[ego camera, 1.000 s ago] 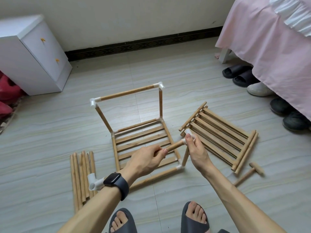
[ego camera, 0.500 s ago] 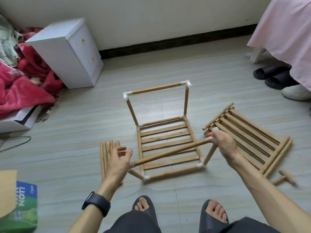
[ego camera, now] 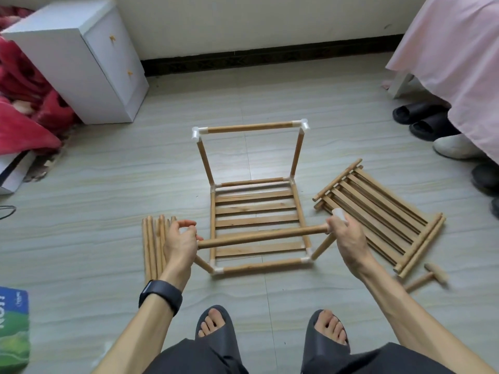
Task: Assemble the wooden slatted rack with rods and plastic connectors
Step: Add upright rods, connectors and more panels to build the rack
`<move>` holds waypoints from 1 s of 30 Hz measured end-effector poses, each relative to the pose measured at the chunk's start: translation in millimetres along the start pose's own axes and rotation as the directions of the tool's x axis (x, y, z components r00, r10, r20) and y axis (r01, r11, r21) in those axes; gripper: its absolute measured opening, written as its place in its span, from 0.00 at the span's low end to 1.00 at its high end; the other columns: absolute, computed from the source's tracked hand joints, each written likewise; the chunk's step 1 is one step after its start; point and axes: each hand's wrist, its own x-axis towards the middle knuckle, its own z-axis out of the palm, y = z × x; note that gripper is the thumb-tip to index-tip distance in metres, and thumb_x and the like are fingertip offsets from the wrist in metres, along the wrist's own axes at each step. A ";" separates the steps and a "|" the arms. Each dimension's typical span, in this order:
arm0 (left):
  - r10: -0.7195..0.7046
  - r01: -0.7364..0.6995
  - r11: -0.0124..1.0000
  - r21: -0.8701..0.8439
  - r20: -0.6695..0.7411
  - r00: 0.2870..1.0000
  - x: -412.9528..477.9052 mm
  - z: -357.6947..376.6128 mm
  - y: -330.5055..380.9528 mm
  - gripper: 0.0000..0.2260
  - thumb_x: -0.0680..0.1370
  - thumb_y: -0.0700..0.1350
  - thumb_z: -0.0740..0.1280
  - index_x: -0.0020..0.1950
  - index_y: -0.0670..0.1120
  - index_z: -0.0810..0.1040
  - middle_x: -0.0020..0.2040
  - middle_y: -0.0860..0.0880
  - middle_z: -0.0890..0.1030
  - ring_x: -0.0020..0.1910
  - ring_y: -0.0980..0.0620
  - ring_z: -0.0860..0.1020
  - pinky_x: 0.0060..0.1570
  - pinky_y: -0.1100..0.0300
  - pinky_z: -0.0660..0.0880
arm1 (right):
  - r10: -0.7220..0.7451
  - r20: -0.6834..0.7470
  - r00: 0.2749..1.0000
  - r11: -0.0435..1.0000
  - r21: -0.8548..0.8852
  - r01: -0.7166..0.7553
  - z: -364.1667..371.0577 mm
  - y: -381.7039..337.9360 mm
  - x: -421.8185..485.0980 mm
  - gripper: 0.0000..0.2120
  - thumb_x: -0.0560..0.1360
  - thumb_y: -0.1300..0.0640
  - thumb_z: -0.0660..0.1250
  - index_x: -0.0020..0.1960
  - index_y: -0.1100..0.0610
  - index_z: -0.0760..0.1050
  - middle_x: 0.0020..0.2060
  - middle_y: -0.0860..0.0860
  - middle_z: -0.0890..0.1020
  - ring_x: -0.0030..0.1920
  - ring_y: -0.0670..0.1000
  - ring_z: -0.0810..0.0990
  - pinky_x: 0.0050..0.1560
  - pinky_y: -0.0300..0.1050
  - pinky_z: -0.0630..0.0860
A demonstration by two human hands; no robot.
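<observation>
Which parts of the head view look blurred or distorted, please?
Head view: the T-shaped wooden piece near the right edge looks smeared; the baseboard bows from wide-angle distortion; the held rod is sharp; light is soft, shadows faint.

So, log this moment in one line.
fitting rod | left hand: at rod end | right hand: grips other end | frame: on floor

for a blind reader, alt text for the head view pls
A person holds a wooden rod over a half-built slatted rack on the floor, right hand gripping one end at a white connector, left hand at the other. Spare rods lie left, a slatted panel right.
</observation>
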 end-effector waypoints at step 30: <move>0.000 -0.074 0.948 0.311 0.231 0.973 36.2 -11.9 19.5 0.23 0.82 0.52 0.64 0.32 0.42 0.82 0.26 0.48 0.81 0.29 0.50 0.80 0.41 0.56 0.77 | 0.113 0.027 0.993 0.992 -0.055 -0.112 15.7 -11.6 19.1 0.05 0.77 0.67 0.63 0.51 0.62 0.76 0.39 0.54 0.87 0.46 0.54 0.87 0.49 0.51 0.79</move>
